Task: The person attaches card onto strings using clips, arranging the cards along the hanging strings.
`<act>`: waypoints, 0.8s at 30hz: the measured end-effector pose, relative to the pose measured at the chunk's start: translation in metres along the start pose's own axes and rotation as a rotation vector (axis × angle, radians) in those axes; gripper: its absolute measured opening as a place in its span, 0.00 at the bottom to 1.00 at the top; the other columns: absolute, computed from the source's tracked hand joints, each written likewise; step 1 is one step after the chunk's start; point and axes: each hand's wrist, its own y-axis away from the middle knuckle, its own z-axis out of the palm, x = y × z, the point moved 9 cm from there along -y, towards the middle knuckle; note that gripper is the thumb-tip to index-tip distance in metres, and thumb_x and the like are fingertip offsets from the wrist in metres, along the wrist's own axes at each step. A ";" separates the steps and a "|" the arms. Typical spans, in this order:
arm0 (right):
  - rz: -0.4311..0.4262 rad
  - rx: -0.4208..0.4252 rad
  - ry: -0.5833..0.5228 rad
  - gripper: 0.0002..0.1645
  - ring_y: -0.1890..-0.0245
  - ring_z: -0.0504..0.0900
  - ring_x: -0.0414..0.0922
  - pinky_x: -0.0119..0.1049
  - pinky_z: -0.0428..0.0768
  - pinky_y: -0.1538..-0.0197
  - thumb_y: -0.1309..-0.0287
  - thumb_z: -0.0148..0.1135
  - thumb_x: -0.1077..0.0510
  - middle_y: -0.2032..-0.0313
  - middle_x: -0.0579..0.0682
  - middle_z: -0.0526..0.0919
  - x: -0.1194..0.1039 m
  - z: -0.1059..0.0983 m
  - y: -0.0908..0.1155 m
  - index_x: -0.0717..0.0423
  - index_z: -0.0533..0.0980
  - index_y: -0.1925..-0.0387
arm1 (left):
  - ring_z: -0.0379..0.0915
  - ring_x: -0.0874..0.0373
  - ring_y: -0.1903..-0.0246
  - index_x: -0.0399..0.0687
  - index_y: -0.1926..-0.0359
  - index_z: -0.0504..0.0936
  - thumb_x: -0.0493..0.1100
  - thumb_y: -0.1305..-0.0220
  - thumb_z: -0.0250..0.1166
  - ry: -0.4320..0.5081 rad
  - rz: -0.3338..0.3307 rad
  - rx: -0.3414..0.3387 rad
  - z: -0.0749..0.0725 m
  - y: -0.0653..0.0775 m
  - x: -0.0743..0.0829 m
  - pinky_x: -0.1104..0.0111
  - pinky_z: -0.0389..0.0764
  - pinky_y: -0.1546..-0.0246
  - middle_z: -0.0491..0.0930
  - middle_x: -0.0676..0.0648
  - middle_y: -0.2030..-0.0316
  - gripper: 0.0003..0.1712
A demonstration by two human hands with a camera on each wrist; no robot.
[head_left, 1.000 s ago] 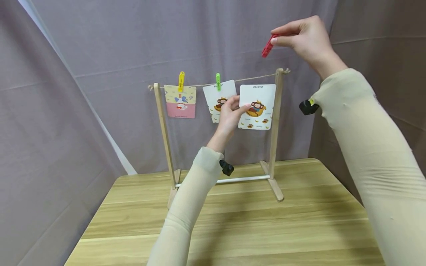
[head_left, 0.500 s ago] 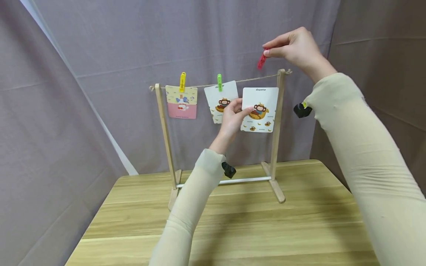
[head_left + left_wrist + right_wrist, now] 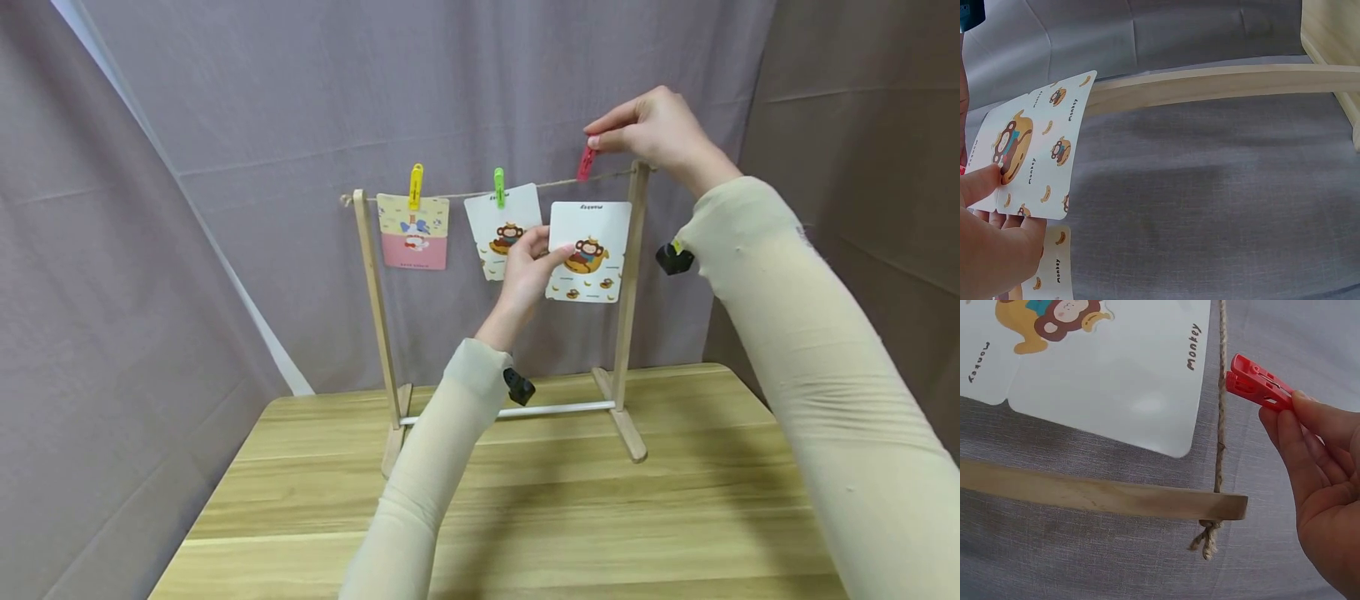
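My left hand [image 3: 527, 271] pinches a white monkey card [image 3: 600, 218] by its left edge, thumb in front and fingers behind. The card's upper edge lies just below the twine [image 3: 1222, 419] in the head view. Above it, my right hand [image 3: 663, 133] holds a red clothespin [image 3: 1263, 382] between thumb and fingertips. In the right wrist view the clothespin's tip is at the twine, its jaws slightly parted; whether it touches I cannot tell. A second monkey card [image 3: 483, 218] hangs tilted from a green clothespin [image 3: 499, 188], partly hidden by my left hand.
A yellow clothespin [image 3: 416, 187] holds a yellow-and-pink card [image 3: 414, 250] at the twine's left. The twine runs between two wooden posts [image 3: 378, 317], joined low down by a white rod [image 3: 562, 408]. The rack stands on a wood-grain table [image 3: 600, 517], with grey curtains [image 3: 300, 100] behind.
My right hand has come down and slightly left, bringing the red clothespin from above to the twine. The left hand and its card have shifted slightly right and down in view.
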 end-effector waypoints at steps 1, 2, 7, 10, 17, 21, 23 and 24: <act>0.001 -0.002 0.003 0.25 0.48 0.78 0.38 0.37 0.68 0.40 0.36 0.68 0.46 0.54 0.37 0.88 0.000 0.001 0.000 0.54 0.82 0.43 | 0.81 0.58 0.59 0.36 0.46 0.78 0.32 0.36 0.69 0.002 0.002 0.001 0.000 0.000 0.000 0.70 0.80 0.55 0.85 0.42 0.53 0.18; 0.004 -0.004 0.005 0.25 0.47 0.78 0.38 0.37 0.68 0.40 0.36 0.68 0.46 0.53 0.37 0.88 0.000 0.001 0.000 0.53 0.82 0.43 | 0.81 0.58 0.59 0.36 0.46 0.78 0.32 0.36 0.69 0.003 0.005 0.002 0.001 -0.001 0.000 0.70 0.80 0.55 0.85 0.41 0.53 0.18; 0.001 -0.019 0.007 0.25 0.46 0.79 0.39 0.43 0.66 0.33 0.36 0.68 0.45 0.49 0.42 0.86 0.001 0.004 0.001 0.55 0.82 0.43 | 0.81 0.58 0.61 0.34 0.47 0.79 0.32 0.36 0.69 0.004 0.023 0.011 0.004 -0.001 0.000 0.69 0.79 0.56 0.86 0.39 0.54 0.17; 0.007 -0.036 -0.005 0.26 0.51 0.82 0.36 0.46 0.66 0.32 0.35 0.67 0.45 0.51 0.41 0.87 0.003 0.006 0.002 0.56 0.81 0.42 | 0.80 0.60 0.62 0.36 0.47 0.79 0.33 0.36 0.69 -0.015 0.019 0.012 0.005 -0.002 -0.001 0.70 0.78 0.57 0.86 0.40 0.55 0.16; 0.000 -0.058 -0.080 0.25 0.63 0.86 0.32 0.26 0.80 0.52 0.35 0.68 0.52 0.67 0.33 0.87 0.005 0.012 0.001 0.63 0.80 0.43 | 0.80 0.59 0.63 0.34 0.48 0.80 0.32 0.36 0.69 -0.018 0.024 0.021 0.008 -0.005 -0.002 0.71 0.77 0.58 0.86 0.38 0.55 0.16; -0.002 -0.072 -0.124 0.24 0.66 0.87 0.32 0.24 0.82 0.60 0.35 0.67 0.55 0.68 0.35 0.87 0.005 0.016 0.003 0.66 0.79 0.43 | 0.80 0.60 0.63 0.33 0.47 0.79 0.31 0.36 0.68 -0.011 0.031 0.026 0.008 -0.008 -0.003 0.71 0.77 0.59 0.86 0.37 0.55 0.17; 0.003 -0.076 -0.123 0.24 0.65 0.87 0.33 0.24 0.82 0.60 0.34 0.67 0.55 0.68 0.36 0.87 0.006 0.017 0.003 0.66 0.79 0.43 | 0.80 0.60 0.64 0.33 0.48 0.79 0.30 0.36 0.68 0.000 0.029 0.028 0.007 -0.009 -0.002 0.71 0.78 0.60 0.86 0.37 0.55 0.16; 0.006 -0.078 -0.121 0.24 0.65 0.87 0.33 0.24 0.82 0.59 0.34 0.67 0.55 0.68 0.36 0.86 0.006 0.017 0.004 0.65 0.80 0.43 | 0.80 0.60 0.64 0.33 0.48 0.79 0.30 0.36 0.68 0.005 0.027 0.031 0.007 -0.009 -0.002 0.71 0.78 0.60 0.86 0.37 0.55 0.16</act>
